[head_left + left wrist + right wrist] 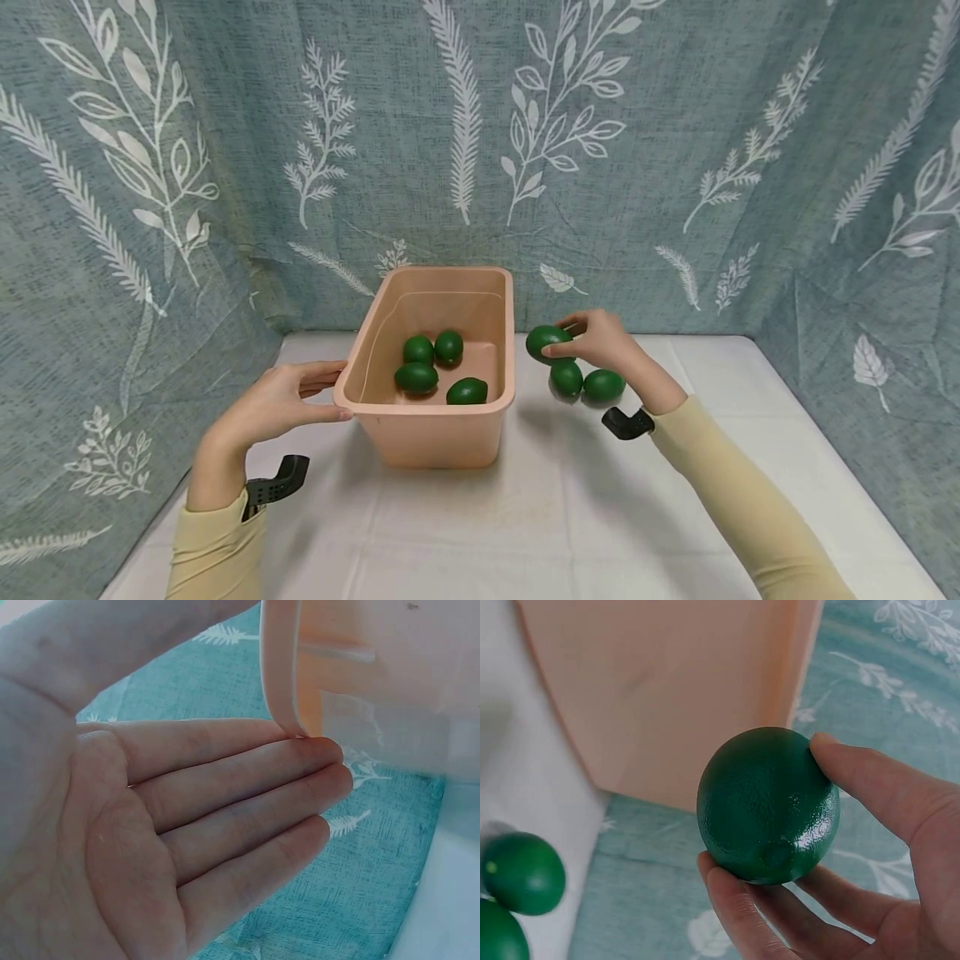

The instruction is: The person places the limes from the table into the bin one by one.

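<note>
My right hand [596, 340] pinches a glossy, dark green avocado [769, 806] between thumb and fingers, raised to the right of a peach plastic bin [442, 437]. Below that hand, two more avocados, a nearer-left one [566, 379] and a right one [604, 386], sit side by side on the white cloth. Inside the bin lie several similar green avocados [416, 378]. At the bin's left side is my left hand [285, 400], its fingers straight and fingertips right at the rim [281, 667]. The thumb reaches the bin's front left corner.
A white cloth [450, 542] covers the table. Blue-green curtain [390, 167] with white leaf prints hangs behind and along both sides. A black strap mount [277, 483] sits on the left wrist, and another black mount [627, 423] on the right.
</note>
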A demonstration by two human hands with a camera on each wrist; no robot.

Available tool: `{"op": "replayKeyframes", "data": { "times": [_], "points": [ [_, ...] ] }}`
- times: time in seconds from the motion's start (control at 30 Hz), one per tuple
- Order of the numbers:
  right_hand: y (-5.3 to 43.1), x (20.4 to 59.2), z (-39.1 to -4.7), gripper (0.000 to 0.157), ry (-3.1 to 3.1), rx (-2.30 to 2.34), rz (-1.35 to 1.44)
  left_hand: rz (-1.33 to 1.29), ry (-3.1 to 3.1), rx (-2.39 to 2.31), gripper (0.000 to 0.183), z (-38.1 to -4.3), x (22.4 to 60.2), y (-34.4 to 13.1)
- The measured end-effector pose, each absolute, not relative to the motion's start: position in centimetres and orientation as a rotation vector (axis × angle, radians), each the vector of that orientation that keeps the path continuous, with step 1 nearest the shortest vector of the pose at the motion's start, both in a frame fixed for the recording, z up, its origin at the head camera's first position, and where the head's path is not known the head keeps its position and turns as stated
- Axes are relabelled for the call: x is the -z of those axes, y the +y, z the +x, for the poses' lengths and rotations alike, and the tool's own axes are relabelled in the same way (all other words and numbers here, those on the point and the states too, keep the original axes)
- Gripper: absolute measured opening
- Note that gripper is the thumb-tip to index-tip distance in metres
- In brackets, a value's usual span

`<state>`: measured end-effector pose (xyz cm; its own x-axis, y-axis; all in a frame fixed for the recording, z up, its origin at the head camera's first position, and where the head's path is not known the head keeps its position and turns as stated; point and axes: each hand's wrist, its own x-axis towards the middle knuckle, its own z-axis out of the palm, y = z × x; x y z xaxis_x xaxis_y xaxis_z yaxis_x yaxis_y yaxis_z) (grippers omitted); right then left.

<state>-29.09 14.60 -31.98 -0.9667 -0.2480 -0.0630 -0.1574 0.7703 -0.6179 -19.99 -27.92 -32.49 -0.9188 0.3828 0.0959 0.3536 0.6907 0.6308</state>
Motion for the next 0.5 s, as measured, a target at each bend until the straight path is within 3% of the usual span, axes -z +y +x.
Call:
{"op": "replayKeyframes", "data": {
  "times": [0.5],
  "points": [
    [11.3, 28.4, -30.8, 0.064, 2.837, 0.899, -0.387, 0.617, 2.848, -1.062, 0.07, -19.9, 32.4, -27.9]
  ]
}}
